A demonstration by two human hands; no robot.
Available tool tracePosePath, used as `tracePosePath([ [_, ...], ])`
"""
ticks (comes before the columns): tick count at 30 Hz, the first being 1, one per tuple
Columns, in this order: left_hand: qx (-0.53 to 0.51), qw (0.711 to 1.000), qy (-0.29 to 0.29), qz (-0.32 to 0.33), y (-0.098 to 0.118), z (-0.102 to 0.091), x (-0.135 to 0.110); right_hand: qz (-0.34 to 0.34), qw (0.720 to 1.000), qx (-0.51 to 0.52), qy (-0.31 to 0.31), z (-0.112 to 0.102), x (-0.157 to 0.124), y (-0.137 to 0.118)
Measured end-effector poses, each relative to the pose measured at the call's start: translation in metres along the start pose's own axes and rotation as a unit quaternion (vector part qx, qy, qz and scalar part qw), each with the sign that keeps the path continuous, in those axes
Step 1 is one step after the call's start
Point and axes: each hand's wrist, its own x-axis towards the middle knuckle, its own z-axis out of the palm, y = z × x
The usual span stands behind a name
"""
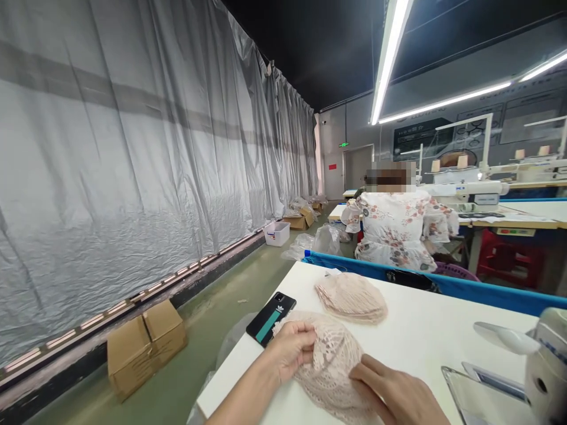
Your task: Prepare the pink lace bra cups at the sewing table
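Note:
A beige lace fabric piece [330, 366] lies on the white table under both of my hands. My left hand [292, 348] pinches its upper left part between thumb and fingers, lifting a fold of it. At its right edge, my right hand [385, 383] has its fingers together on the lace; the fingertips are partly hidden, and they appear to grip the edge. Just beyond lies a stack of similar beige pleated pieces [352, 297]. A black phone with a green stripe [271, 319] rests left of the lace, near the table's edge.
Part of a sewing machine [549, 360] stands at the right of the white table [443, 319]. Blue cloth [482, 285] runs along the far edge. Beyond it sits a person in a floral top [394, 227]. A cardboard box [146, 342] is on the floor at left.

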Motion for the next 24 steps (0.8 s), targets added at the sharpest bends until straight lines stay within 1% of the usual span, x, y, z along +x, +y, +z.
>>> tracePosePath([
  [5, -0.011, 1.000, 0.006, 0.011, -0.004, 0.004, -0.004, 0.069, 0.997, 0.029, -0.015, -0.005, 0.010, -0.002],
  [9, -0.031, 0.999, 0.017, 0.019, -0.006, 0.008, -0.005, 0.109, 0.990, 0.093, -0.002, -0.007, 0.014, -0.003],
  [13, -0.080, 0.995, 0.035, 0.052, 0.002, 0.011, -0.003, 0.147, 0.971, 0.181, 0.044, -0.012, 0.027, -0.011],
  [15, -0.113, 0.989, 0.044, 0.082, 0.011, 0.013, -0.004, 0.163, 0.954, 0.239, 0.075, -0.019, 0.035, -0.018],
  [17, -0.144, 0.982, 0.050, 0.114, 0.022, 0.015, -0.008, 0.183, 0.933, 0.290, 0.108, -0.032, 0.039, -0.026],
  [19, -0.169, 0.974, 0.055, 0.140, 0.034, 0.017, -0.016, 0.204, 0.914, 0.324, 0.137, -0.047, 0.032, -0.032],
  [20, -0.181, 0.970, 0.058, 0.149, 0.039, 0.018, -0.021, 0.215, 0.906, 0.333, 0.149, -0.055, 0.024, -0.033],
  [23, -0.206, 0.962, 0.068, 0.167, 0.053, 0.019, -0.040, 0.263, 0.877, 0.343, 0.211, -0.076, -0.016, -0.030],
  [24, -0.211, 0.960, 0.071, 0.169, 0.056, 0.020, -0.047, 0.287, 0.855, 0.350, 0.252, -0.082, -0.033, -0.027],
])
